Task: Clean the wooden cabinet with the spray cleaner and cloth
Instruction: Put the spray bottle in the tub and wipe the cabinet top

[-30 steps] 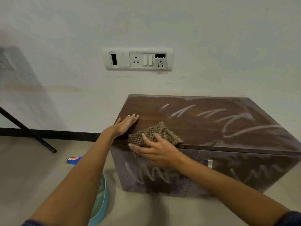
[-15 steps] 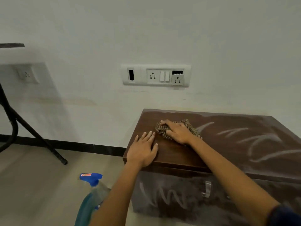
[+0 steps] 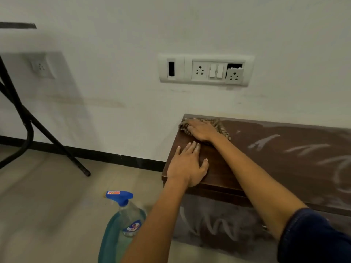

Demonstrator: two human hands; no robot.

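Step in hand: wiping the top of the cabinet (image 3: pixel 224 168). The right hand (image 3: pixel 201 130) lies flat, fingers together, pressing the checked cloth (image 3: pixel 221 126) against the far left corner of the top, close to the wall. The left hand (image 3: pixel 187 168) rests palm down with fingers spread on the near left part of the top, holding nothing; it appears to be bracing the body.

Condition of surface: the strip of wood around both hands shows clean and dark. To the right, the top carries a pale dusty film with lighter streaks through it. The front panel (image 3: pixel 214 223) below is likewise hazy, with zigzag marks, and seems untouched by the cloth.

Judgement: the job is at an early stage. The next move calls for drawing the cloth rightward in overlapping passes with steady pressure, then attending to the front.

Containers: the spray bottle (image 3: pixel 123 221) stands on the floor (image 3: pixel 47 205), just left of the cabinet and beneath the left forearm. It is clear, with a blue trigger head, and holds blue liquid to well up its body.
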